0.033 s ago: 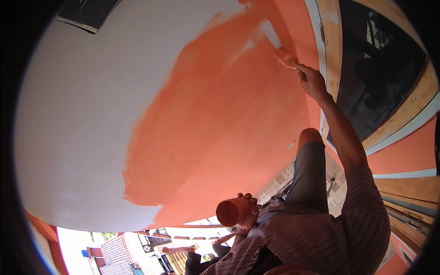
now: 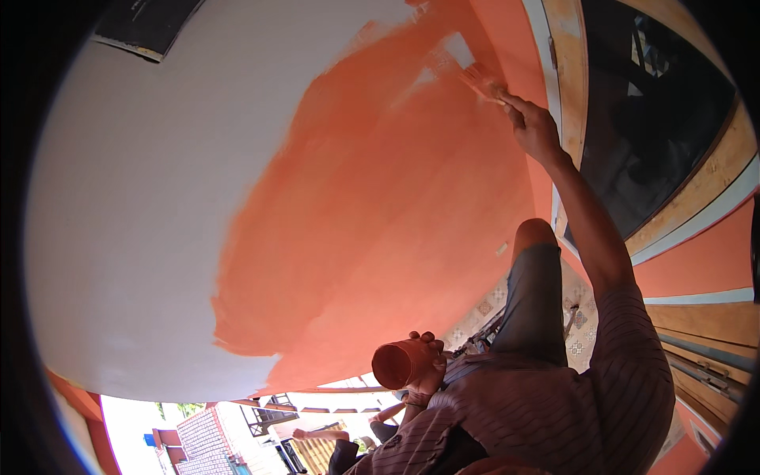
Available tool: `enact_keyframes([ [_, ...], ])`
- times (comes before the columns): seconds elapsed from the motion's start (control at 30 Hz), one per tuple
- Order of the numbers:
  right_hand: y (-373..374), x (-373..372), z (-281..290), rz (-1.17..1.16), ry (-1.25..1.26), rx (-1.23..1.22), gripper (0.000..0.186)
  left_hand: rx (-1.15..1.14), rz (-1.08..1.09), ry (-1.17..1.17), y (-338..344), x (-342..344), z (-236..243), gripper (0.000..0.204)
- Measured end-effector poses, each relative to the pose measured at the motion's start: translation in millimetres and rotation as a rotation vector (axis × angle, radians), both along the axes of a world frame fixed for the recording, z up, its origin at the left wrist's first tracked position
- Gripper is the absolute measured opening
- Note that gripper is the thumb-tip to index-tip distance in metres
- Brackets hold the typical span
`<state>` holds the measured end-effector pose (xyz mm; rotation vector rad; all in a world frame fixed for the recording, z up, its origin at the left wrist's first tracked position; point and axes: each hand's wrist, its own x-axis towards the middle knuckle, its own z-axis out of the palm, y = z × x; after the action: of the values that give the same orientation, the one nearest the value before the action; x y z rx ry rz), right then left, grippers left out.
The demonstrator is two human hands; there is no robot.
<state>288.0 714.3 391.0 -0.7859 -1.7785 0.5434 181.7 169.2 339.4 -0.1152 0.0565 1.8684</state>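
My right hand (image 2: 537,131) is closed round the handle of a paintbrush (image 2: 481,81), raised high near the wall's right corner. Its orange-coated bristles rest against the wall (image 2: 380,190), close below a small unpainted white patch (image 2: 457,51). Orange paint covers the wall's middle and right, and the left part (image 2: 150,206) is white. Low in front of my body, my left hand (image 2: 429,368) grips a round paint container (image 2: 394,365), its inside and rim coated orange. The paint level inside is too dark to tell.
A dark window (image 2: 649,119) in a wooden frame stands close to my right arm. A black box-like thing (image 2: 150,28) is on the wall at the upper left. Patterned floor tiles (image 2: 582,324) show far below. Another person's arm (image 2: 321,435) is at the bottom.
The paintbrush and my right hand have shifted slightly up and left, toward the white patch. The other person's arm at the bottom has moved a little. My left hand keeps its hold.
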Motion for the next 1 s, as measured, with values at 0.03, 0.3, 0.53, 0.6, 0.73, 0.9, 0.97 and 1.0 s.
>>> enact_keyframes([
  [0.03,6.2,-5.6,16.0,-0.02,0.085,0.066,0.043,0.008,-0.014,-0.019,-0.1,1.4,1.9,0.047],
  [0.3,23.0,-14.2,18.7,-0.007,-0.337,-0.12,0.038,0.026,-0.045,0.012,18.8,-2.9,5.1,0.043],
  [0.53,42.6,-1.2,56.7,-0.031,0.006,-0.02,0.041,0.029,-0.02,-0.03,14.7,0.2,1.3,0.043],
  [0.6,54.7,-17.9,71.2,-0.06,-0.13,-0.022,0.035,0.024,-0.02,-0.035,17.3,1.1,0.0,0.043],
  [0.73,52.0,-20.8,52.0,-0.087,-0.387,-0.124,0.041,0.037,-0.036,-0.039,19.7,0.4,-1.6,0.044],
  [0.9,41.2,15.0,29.8,-0.056,-0.281,-0.039,0.036,0.062,-0.041,-0.044,17.5,-3.6,-1.7,0.044],
  [0.97,48.8,11.9,41.3,-0.055,-0.157,-0.053,0.034,0.052,-0.044,-0.066,17.5,-2.8,-2.6,0.044],
  [1.0,54.9,4.4,48.7,-0.054,-0.11,-0.07,0.034,0.04,-0.043,-0.075,18.6,-2.1,-3.2,0.044],
])
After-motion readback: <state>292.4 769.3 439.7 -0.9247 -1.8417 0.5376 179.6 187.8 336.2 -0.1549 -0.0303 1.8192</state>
